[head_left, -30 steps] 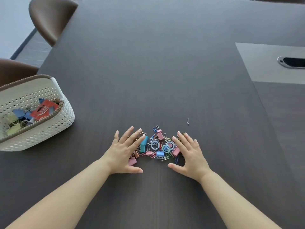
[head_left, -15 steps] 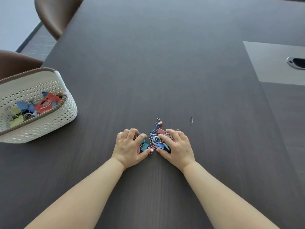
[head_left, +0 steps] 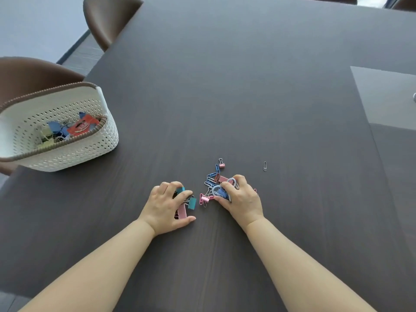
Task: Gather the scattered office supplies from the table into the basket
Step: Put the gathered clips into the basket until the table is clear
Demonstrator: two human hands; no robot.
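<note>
Two bare hands work near the front edge of a wide dark wood-grain table (head_left: 225,86), with two brown chairs (head_left: 108,16) at its far left side. On the left of the table stands a white perforated basket (head_left: 74,152) with a brown braided rim; it already holds blue and pale yellow clips and a red card (head_left: 82,127) whose white print is too small to read.

The left hand (head_left: 165,206) is curled over a small handful, fingers bent and pressed down on a teal binder clip (head_left: 191,202) and a pink binder clip (head_left: 182,211). The right hand (head_left: 242,197), just to its right, has its fingers clawed around a tangle of blue and pink clips and pale rings (head_left: 217,190). Loose blue paper clips (head_left: 211,176) and a tiny pink binder clip (head_left: 221,164) lie just beyond its fingertips, and another pink binder clip (head_left: 204,197) sits between the two hands. One silver paper clip (head_left: 265,165) lies apart, farther right.

The risk I see: both grips are loose scoops over slippery, tangled pieces, so lifting toward the basket could shed clips across the table. The strays outside either hand would likely be left behind, the lone silver one most easily.
</note>
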